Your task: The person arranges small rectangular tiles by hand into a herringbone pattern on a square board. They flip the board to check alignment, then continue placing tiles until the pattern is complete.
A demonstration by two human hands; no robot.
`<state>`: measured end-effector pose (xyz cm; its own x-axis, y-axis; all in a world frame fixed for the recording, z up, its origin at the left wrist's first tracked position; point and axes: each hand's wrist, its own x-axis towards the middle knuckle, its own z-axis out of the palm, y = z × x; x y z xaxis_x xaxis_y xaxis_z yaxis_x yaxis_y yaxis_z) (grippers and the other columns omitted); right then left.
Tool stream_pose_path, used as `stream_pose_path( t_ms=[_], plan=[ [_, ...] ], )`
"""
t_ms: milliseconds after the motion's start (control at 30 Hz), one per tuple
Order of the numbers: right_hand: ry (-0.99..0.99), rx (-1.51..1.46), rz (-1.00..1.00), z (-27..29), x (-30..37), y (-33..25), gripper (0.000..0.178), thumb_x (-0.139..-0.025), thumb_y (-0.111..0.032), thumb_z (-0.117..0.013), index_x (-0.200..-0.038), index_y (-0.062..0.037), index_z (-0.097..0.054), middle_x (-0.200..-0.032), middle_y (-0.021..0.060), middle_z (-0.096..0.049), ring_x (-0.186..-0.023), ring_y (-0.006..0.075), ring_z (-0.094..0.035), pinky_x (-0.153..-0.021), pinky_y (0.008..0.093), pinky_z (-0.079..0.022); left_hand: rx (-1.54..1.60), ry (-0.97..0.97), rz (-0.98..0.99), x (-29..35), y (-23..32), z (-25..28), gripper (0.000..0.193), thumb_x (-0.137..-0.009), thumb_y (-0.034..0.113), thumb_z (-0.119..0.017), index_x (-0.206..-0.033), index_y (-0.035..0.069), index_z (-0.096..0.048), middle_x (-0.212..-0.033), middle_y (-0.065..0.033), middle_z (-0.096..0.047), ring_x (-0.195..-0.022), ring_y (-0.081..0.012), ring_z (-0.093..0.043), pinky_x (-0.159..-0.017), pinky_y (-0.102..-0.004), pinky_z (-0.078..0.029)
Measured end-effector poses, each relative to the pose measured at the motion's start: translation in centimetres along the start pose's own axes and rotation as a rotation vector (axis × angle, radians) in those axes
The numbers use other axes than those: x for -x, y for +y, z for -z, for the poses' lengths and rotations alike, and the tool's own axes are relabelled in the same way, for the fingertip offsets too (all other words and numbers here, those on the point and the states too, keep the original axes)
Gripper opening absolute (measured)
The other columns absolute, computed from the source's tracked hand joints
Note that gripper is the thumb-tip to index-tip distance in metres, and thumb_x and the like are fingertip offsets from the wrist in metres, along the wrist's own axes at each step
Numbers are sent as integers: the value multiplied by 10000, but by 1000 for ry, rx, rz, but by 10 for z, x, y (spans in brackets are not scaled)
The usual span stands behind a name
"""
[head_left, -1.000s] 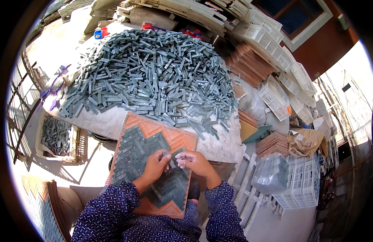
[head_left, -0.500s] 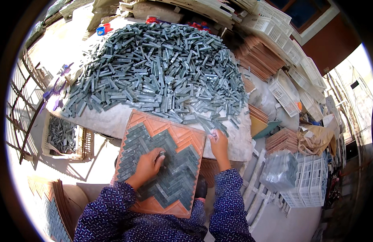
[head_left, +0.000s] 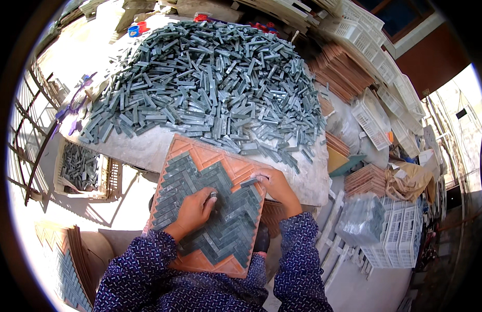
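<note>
Tile workshop: heaped grey-green strips (head_left: 210, 86), stacked orange trays (head_left: 341, 74), white crates (head_left: 392, 234).

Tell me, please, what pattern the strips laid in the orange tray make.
The grey-green strips form a herringbone zigzag, seen best in the head view.

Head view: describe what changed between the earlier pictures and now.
The right hand moved away from the left hand, past the right edge of the tray, then back to its upper right corner, now pinching a grey strip. The left hand stayed above the tray; the heap looks unchanged.
</note>
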<state>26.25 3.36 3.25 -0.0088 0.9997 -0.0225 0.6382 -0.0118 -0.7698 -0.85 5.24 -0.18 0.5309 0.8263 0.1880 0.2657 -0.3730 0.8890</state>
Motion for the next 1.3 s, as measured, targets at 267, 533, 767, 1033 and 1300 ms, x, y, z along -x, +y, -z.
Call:
stream_pose_path(
  t_ms=[267, 533, 767, 1033, 1300],
  plan=[
    [10, 181, 133, -12, -11, -4, 109, -772, -50, -622, -876, -22, -634, -914, 174, -606, -846, 354, -566, -741, 378, -456, -5, -7, 3, -1, 3, -4, 194, -859, 129, -571, -1021, 24, -565, -859, -193, -630, -760, -372, -619, -665, -401, -495],
    [47, 272, 227, -16, -5, -4, 121, -757, -64, -629, -856, 4, -618, -845, 154, -609, -771, 294, -585, -690, 353, -466, -1, -27, 11, -7, 4, -7, 196, -857, 137, -570, -1015, 21, -570, -891, -198, -628, -793, -376, -616, -678, -404, -494],
    [572, 113, -158, 29, -15, 45, 114, -774, -29, -626, -883, 2, -616, -842, 128, -631, -702, 222, -616, -650, 313, -481, 7, -8, 38, -3, 2, -5, 201, -851, 140, -574, -1012, 20, -567, -888, -197, -627, -795, -379, -613, -678, -405, -491],
    [523, 230, -107, 42, -27, 69, 182, -760, -18, -650, -938, 3, -620, -921, 155, -608, -811, 267, -614, -699, 343, -485, -3, 14, 4, -2, 3, -5, 195, -854, 142, -568, -1006, 20, -567, -882, -199, -629, -789, -381, -616, -681, -405, -496],
    [374, 567, -83, 21, -66, 50, 298, -763, -94, -652, -1047, -20, -603, -1002, 176, -608, -918, 335, -583, -818, 366, -462, -36, 23, 1, 2, 2, -1, 192, -857, 145, -566, -1007, 25, -563, -859, -199, -626, -765, -378, -616, -667, -408, -495]
  ],
)
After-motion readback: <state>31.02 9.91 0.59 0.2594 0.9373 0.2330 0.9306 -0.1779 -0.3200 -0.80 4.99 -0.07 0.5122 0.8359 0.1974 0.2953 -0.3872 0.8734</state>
